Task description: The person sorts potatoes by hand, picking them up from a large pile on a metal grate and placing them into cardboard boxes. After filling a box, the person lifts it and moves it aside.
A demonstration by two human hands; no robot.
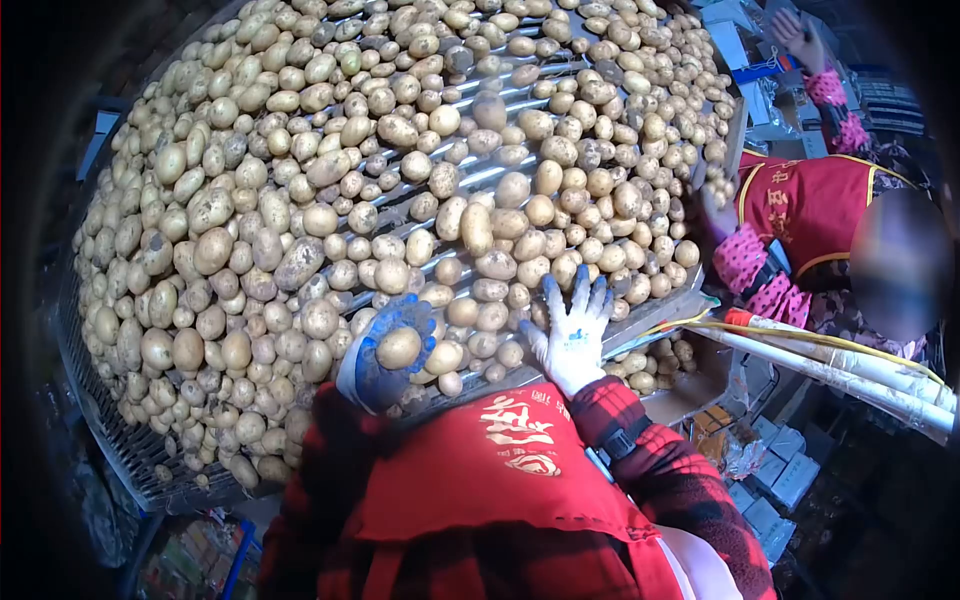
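My left hand (367,374), in a white glove with a blue coated palm, is turned palm up at the near edge of the table. A potato (399,348) rests in it, with the blue fingers curled around. To its right, my right hand (574,335) wears a white glove with blue fingertips. Its fingers are spread, back of the hand up, over the near potatoes, and it holds nothing. Many loose potatoes (300,265) of mixed sizes cover the slatted metal table (410,195), some with dark soil on them.
A co-worker in a red apron (800,205) stands at the right edge, one hand by the potatoes and the other raised. White poles (850,370) jut in from the right. Below the table's right edge is a box (700,390) with potatoes. Packages (785,470) lie lower right.
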